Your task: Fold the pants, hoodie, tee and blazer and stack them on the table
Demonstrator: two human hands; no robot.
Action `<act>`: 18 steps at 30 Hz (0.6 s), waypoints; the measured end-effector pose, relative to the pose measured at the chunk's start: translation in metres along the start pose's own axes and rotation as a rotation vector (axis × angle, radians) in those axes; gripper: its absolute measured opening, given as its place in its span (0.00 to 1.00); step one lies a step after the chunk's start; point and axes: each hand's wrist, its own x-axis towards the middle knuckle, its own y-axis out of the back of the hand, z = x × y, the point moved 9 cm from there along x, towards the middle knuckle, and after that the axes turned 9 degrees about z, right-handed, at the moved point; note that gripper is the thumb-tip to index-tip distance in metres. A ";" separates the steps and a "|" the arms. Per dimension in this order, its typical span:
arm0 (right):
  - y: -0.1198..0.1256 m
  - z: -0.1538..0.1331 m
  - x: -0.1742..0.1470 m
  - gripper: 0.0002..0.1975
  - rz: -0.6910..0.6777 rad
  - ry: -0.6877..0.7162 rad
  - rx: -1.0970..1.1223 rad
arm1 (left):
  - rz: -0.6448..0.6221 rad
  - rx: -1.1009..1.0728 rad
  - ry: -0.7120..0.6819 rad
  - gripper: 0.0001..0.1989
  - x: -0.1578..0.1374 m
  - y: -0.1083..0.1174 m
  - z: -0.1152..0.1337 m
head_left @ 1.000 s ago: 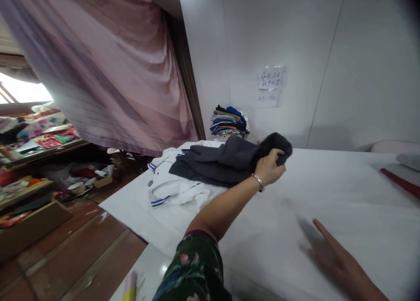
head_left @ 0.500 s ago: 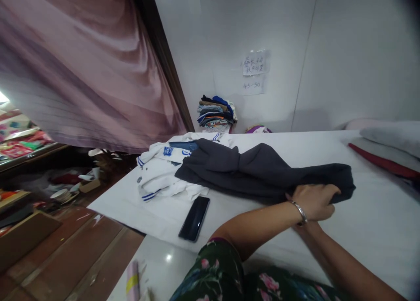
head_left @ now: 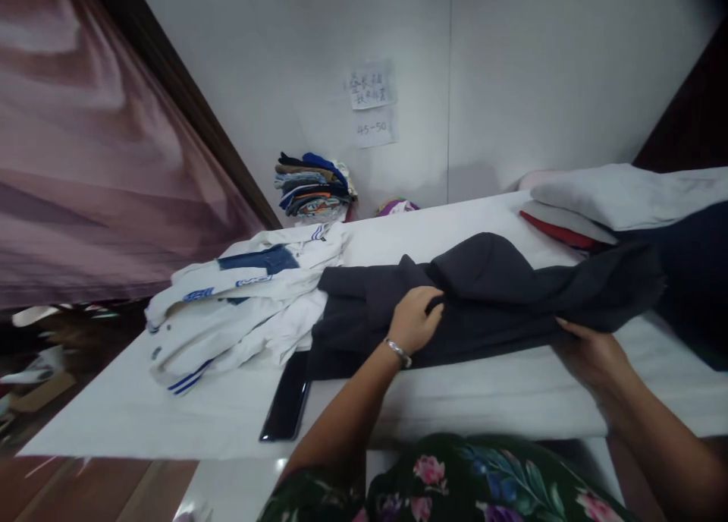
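Note:
A long dark garment [head_left: 489, 294], which could be trousers, lies stretched across the white-covered table. My left hand [head_left: 418, 317], with a silver bracelet at its wrist, pinches a fold of this cloth near the garment's middle. Farther right, my right hand [head_left: 594, 355] grips its lower edge, thumb on top and fingers partly hidden beneath. Left of the garment is a rumpled white shirt or jacket [head_left: 233, 321] with blue stripes and blue patches. A black phone [head_left: 286, 397] lies by the garment's left end, partly covered by it.
Several folded clothes form a stack [head_left: 315, 184] at the wall, beside a purple bundle [head_left: 396, 206]. At the right lie pale and red cloths [head_left: 569, 230] and a dark navy cloth [head_left: 699, 279]. Handwritten paper notes [head_left: 372, 105] hang on the wall; a pink curtain [head_left: 102, 165] hangs left.
My hands, close together at the garment's right end before, are now apart: the left has moved to the middle. The garment is spread flatter and covers the phone's top. The view has turned right.

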 end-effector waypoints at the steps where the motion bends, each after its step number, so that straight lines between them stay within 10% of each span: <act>1: 0.003 0.001 0.000 0.19 0.011 -0.025 0.009 | -0.037 0.084 0.031 0.15 -0.002 0.001 -0.017; 5: 0.004 0.009 0.000 0.21 0.030 -0.066 0.063 | -0.180 0.365 0.170 0.29 -0.010 -0.003 -0.078; 9: 0.000 0.010 0.004 0.24 -0.036 -0.047 0.053 | -0.215 0.399 0.373 0.16 -0.007 0.002 -0.120; 18: 0.006 0.016 0.004 0.20 -0.074 -0.083 0.104 | 0.369 -0.268 0.891 0.08 0.035 0.082 -0.144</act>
